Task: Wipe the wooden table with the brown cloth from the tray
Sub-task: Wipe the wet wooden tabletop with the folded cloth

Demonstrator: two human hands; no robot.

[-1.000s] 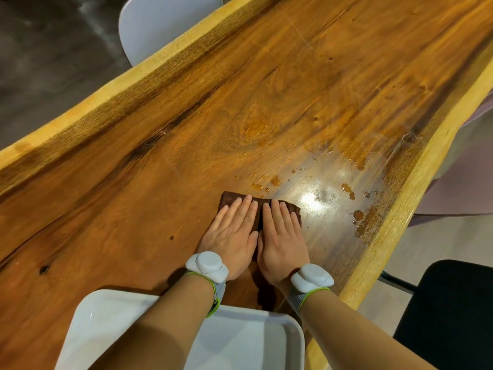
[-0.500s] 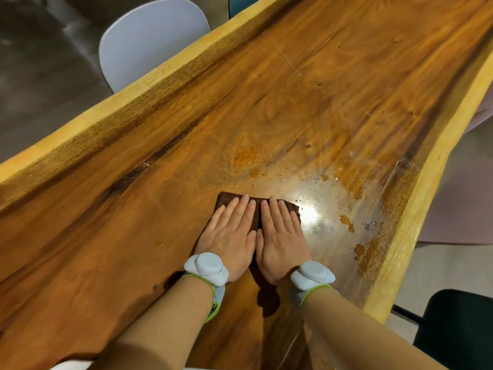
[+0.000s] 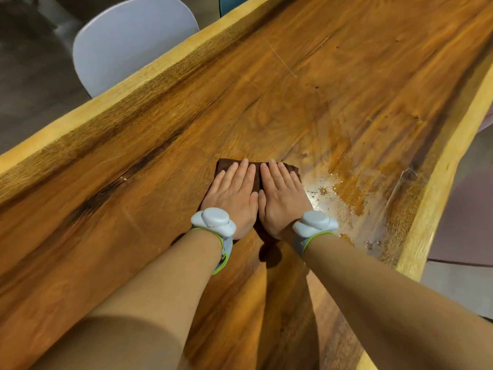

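The brown cloth [image 3: 224, 166] lies flat on the wooden table [image 3: 346, 84], near the middle of its width. My left hand [image 3: 231, 197] and my right hand [image 3: 283, 196] press down on it side by side, palms flat and fingers together. The hands cover most of the cloth; only its far edge, a strip between the hands and a tail toward me show. The tray is out of view.
A glossy wet patch with droplets [image 3: 346, 198] spreads just right of the cloth, toward the table's pale right edge [image 3: 426, 209]. A white chair [image 3: 128, 41] stands beyond the left edge. Part of a pinkish seat [image 3: 466, 209] sits past the right edge.
Both hands have pushed the cloth forward along the table, away from me. The white tray at the near edge has dropped out of view, and the arms are stretched further.
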